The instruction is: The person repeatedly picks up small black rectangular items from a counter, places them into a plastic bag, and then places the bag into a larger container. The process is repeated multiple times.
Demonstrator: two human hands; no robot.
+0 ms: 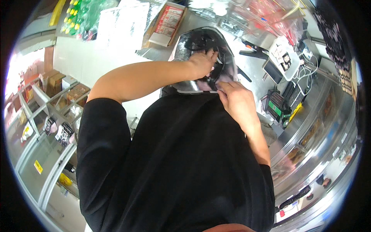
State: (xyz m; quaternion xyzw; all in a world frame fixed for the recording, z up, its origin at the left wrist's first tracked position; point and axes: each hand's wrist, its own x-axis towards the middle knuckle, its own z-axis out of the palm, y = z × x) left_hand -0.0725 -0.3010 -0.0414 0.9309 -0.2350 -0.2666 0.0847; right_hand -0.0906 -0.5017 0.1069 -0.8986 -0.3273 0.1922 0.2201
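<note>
A glossy black bag [229, 49], likely plastic and with silvery shine on its surfaces, stands wide at the counter's edge against my body. My left hand [204, 63] reaches across into its dark middle with the fingers bent down. Beside those fingers a small white strip [219, 60] shows; whether they grip anything is hidden. At the near right corner, my right hand [236, 97] pinches the bag's edge between thumb and fingers. A pale band [197, 92] runs along the near rim, touching my black shirt.
An open carton of red-and-white packets [169, 21] lies beyond the bag. Black-handled scissors or tongs [253, 53] and a phone [272, 71] lie to the right, near a white tray [294, 72] and cables. Green bottles [72, 17] stand far left; shelves with boxes [55, 84] are below them.
</note>
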